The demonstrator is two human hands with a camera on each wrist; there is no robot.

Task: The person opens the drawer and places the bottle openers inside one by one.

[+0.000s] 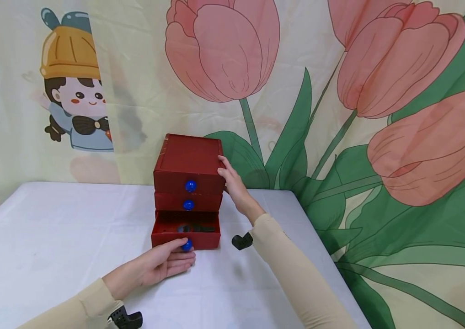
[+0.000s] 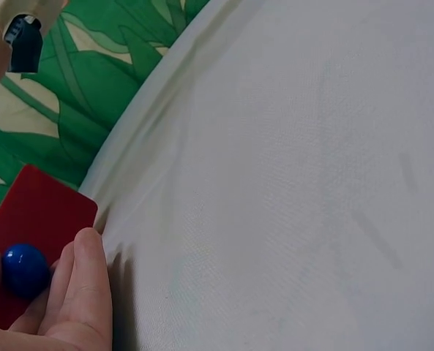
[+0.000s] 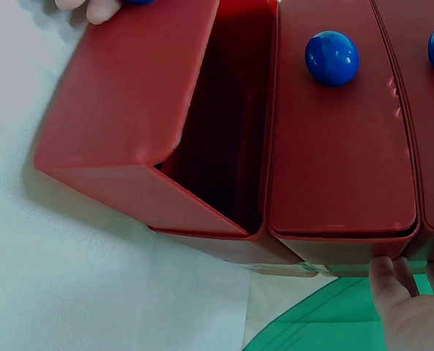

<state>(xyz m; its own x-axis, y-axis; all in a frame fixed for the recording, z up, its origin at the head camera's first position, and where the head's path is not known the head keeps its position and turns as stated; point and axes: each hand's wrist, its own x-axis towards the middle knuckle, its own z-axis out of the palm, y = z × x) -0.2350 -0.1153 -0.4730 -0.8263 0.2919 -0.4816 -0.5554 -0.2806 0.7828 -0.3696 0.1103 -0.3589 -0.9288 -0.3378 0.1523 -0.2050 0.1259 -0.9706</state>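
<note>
A small dark red cabinet with three stacked drawers stands on the table, each drawer with a round blue knob. Its bottom drawer is pulled out, and small dark items lie inside, too unclear to name. My left hand pinches the bottom drawer's blue knob between thumb and fingers. Against the cabinet's right side, near the top, rests my right hand with fingers extended. In the right wrist view, its fingertips touch that side wall beside the upper drawers, whose middle knob shows.
A white cloth covers the table. Behind it hangs a backdrop printed with tulips and a cartoon figure; it also runs down along the table's right edge. Each sleeve carries a black wrist device.
</note>
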